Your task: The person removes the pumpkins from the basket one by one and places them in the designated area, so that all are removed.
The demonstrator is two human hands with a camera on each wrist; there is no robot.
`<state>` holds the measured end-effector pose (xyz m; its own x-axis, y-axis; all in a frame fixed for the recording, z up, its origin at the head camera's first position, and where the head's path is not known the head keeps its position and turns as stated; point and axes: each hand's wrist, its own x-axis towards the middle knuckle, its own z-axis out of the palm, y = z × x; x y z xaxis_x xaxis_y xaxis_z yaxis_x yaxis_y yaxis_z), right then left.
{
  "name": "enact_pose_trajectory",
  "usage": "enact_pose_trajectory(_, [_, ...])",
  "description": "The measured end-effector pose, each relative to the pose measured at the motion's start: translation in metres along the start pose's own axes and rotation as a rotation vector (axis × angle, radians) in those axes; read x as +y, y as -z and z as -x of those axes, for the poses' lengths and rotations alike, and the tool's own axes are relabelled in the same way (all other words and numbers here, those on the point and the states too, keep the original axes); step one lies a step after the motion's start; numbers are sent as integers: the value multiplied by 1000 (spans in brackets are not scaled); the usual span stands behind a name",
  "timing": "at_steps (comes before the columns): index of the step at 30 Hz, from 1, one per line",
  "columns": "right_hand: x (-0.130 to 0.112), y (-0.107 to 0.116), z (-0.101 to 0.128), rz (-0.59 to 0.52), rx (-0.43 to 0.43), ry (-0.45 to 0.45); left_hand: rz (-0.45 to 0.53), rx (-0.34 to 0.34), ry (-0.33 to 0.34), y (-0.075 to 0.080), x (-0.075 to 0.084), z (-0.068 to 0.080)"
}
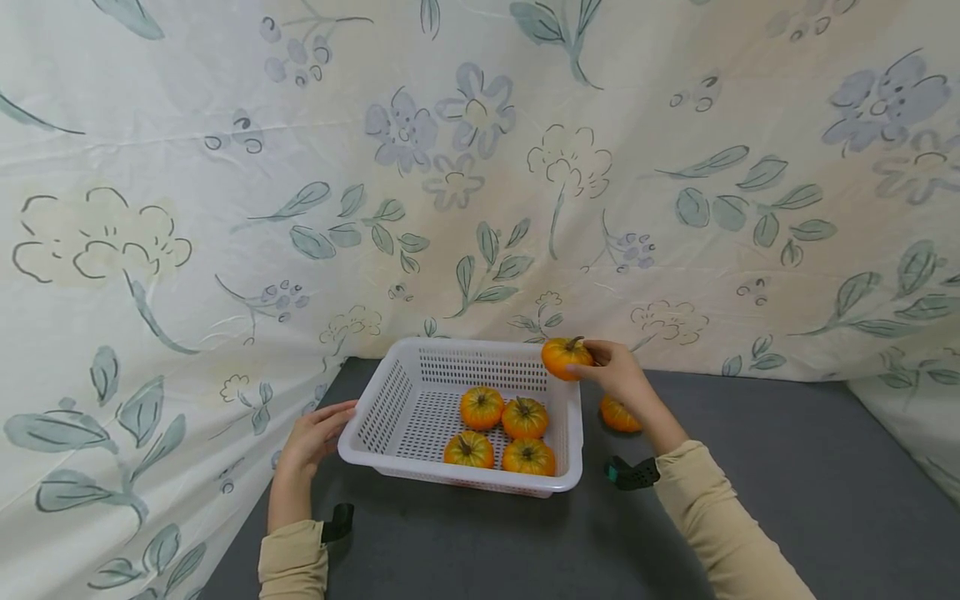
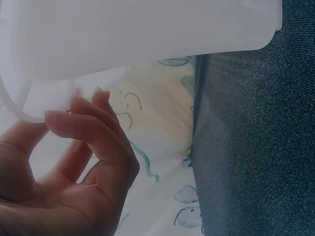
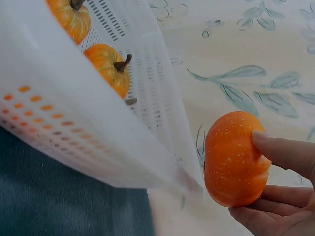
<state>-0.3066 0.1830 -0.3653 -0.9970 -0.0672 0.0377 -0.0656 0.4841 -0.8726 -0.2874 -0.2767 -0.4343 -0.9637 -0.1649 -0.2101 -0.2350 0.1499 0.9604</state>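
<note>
A white plastic basket (image 1: 381,412) with slotted walls sits on the dark table, holding several small orange pumpkins (image 1: 482,407) with brown stems. At its left end, my left hand (image 1: 307,437) pinches the rim between thumb and bent fingers, as the left wrist view shows up close. My right hand (image 1: 621,375) holds another small pumpkin (image 3: 236,157) by thumb and fingers, above the basket's back right corner. The held pumpkin's smooth, speckled orange underside faces the right wrist camera.
One more pumpkin (image 1: 619,414) lies on the dark table (image 1: 780,467) right of the basket, partly hidden by my right forearm. Behind the table hangs a floral curtain (image 1: 480,183), which also runs along the left side. Dark straps (image 1: 632,474) stand out from both wrists.
</note>
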Motion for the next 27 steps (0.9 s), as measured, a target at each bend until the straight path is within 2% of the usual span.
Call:
enact_pose_trajectory(17, [31, 30, 12, 42, 61, -24, 13, -10, 8, 0, 0, 0])
enact_pose_trajectory(27, [50, 43, 14, 48, 106, -97, -4, -1, 3, -1, 1, 0])
